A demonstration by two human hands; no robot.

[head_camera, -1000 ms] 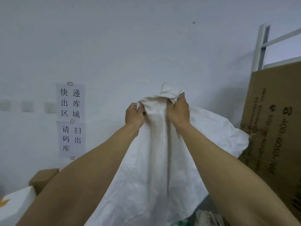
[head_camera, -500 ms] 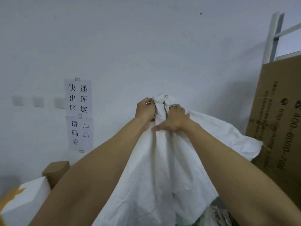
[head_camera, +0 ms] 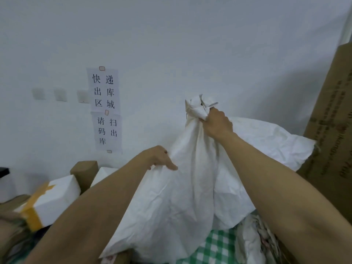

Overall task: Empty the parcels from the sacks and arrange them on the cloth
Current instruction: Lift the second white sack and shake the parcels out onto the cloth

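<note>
A large white woven sack (head_camera: 182, 197) hangs in front of me, bunched at its top. My right hand (head_camera: 216, 123) grips that bunched top and holds it up near the wall. Lower and to the left, my left hand (head_camera: 161, 158) pinches a fold of the sack's side. Under the sack a strip of green-and-white checked cloth (head_camera: 213, 246) shows. A white parcel with yellow tape (head_camera: 51, 199) lies at the left, with a brown parcel (head_camera: 84, 173) and another white parcel (head_camera: 102, 175) behind it. A crumpled pale bag (head_camera: 253, 239) lies on the cloth at the lower right.
A white wall stands close behind, carrying paper signs (head_camera: 105, 108) with Chinese characters and three pale switch plates (head_camera: 60, 95). A tall brown cardboard sheet (head_camera: 331, 130) leans at the right edge. A black object (head_camera: 3, 172) pokes in at the far left.
My left hand let go of the sack's bunched top and dropped to a fold on its left side. The right hand keeps the top. The view tilted down, showing parcels and cloth.
</note>
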